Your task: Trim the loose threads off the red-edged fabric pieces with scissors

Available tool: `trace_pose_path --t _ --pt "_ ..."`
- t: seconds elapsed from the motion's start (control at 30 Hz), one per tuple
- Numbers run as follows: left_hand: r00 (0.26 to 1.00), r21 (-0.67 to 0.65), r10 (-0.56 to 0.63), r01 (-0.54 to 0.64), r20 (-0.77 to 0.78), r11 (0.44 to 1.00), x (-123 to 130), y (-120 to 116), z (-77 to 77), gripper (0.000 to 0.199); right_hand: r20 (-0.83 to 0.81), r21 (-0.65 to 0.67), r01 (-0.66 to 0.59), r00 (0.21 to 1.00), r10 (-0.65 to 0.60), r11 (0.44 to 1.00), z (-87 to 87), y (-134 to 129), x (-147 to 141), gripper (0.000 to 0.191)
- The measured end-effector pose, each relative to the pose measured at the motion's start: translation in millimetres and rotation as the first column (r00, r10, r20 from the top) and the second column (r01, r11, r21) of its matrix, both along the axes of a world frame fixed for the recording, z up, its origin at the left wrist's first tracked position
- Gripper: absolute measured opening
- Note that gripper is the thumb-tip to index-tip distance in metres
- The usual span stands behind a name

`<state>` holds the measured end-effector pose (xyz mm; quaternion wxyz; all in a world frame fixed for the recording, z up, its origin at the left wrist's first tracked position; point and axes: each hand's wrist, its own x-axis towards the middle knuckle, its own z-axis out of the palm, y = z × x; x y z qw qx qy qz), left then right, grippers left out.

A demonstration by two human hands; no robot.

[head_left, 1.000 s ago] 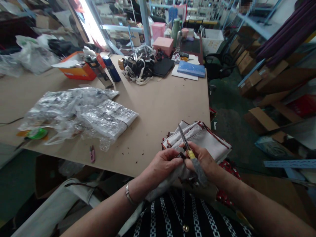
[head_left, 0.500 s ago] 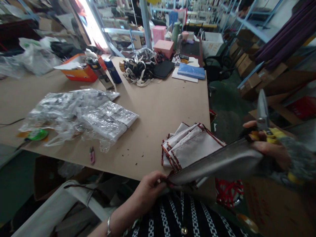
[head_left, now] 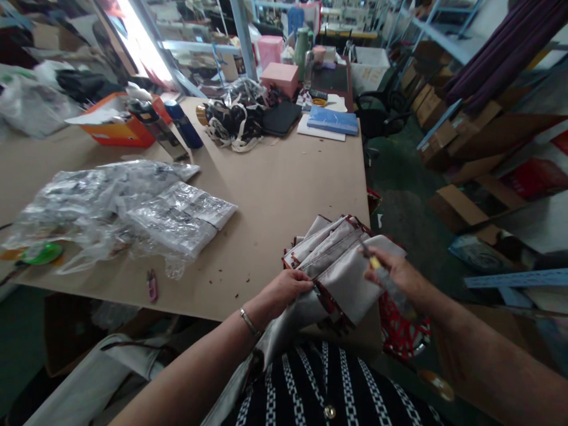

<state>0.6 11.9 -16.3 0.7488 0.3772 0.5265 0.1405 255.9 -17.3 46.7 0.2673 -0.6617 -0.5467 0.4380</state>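
My left hand pinches the edge of a grey fabric piece with dark reddish-brown edging, close to the table's front edge. That piece hangs down towards my lap. A stack of similar grey pieces lies under and behind it on the table corner. My right hand is closed round scissors with yellow and grey wrapped handles. They are smeared by motion, and their blades point up and left over the fabric. Whether the right fingers also touch the cloth, I cannot tell.
On the table lie clear plastic-wrapped packages and pink thread snips. Further back are a blue bottle, an orange box and a blue folder. Red strips sit below the table's right side.
My right hand has come in from the far right with the scissors, down to the stack. The stretched fabric is now slack and hangs towards my lap. My left hand has risen slightly.
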Motion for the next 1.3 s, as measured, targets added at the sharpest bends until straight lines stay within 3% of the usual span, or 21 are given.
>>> trace_pose_path --t 0.07,0.13,0.27,0.53,0.67,0.8,0.9,1.13,1.3 --pt "1.000 0.012 0.005 -0.005 0.006 1.000 -2 -2 -2.4 0.015 -0.257 -0.212 -0.260 0.945 0.203 0.942 -17.1 -33 -27 0.053" --pt "1.000 0.023 0.024 -0.024 0.007 0.999 -3 -2 -1.8 0.015 -0.415 -0.324 -0.347 0.888 0.198 0.880 -33.0 -60 -44 0.052" --pt "0.998 0.015 0.058 -0.058 0.008 0.998 -3 -2 0.8 0.015 -0.465 -0.392 -0.367 0.870 0.163 0.843 -52.5 -82 -56 0.055" --pt "0.996 0.040 0.090 -0.091 0.016 0.995 -1 -2 2.7 0.014 -0.494 -0.452 -0.313 0.868 0.057 0.836 -74.0 -79 -62 0.050" --pt "0.993 0.048 0.120 -0.121 0.014 0.992 -4 -1 3.5 0.014 -0.510 -0.422 -0.320 0.857 0.070 0.848 -68.6 -74 -67 0.052" --pt "0.994 0.050 0.112 -0.112 0.008 0.992 -5 -4 2.9 0.014 -0.469 -0.432 -0.324 0.878 0.097 0.842 -52.4 -66 -71 0.071" --pt "0.995 0.056 0.101 -0.102 0.017 0.993 -3 -7 1.9 0.014 -0.440 -0.427 -0.315 0.891 0.110 0.847 -50.1 -60 -73 0.081" --pt "0.997 0.080 0.082 -0.082 0.004 0.993 2 -10 2.1 0.011 -0.372 -0.255 -0.309 0.906 0.202 0.916 -65.3 -52 -77 0.046" --pt "0.996 0.089 0.090 -0.089 0.001 0.992 2 -11 2.8 0.011 -0.321 -0.239 -0.286 0.925 0.202 0.928 -62.6 -48 -82 0.039"
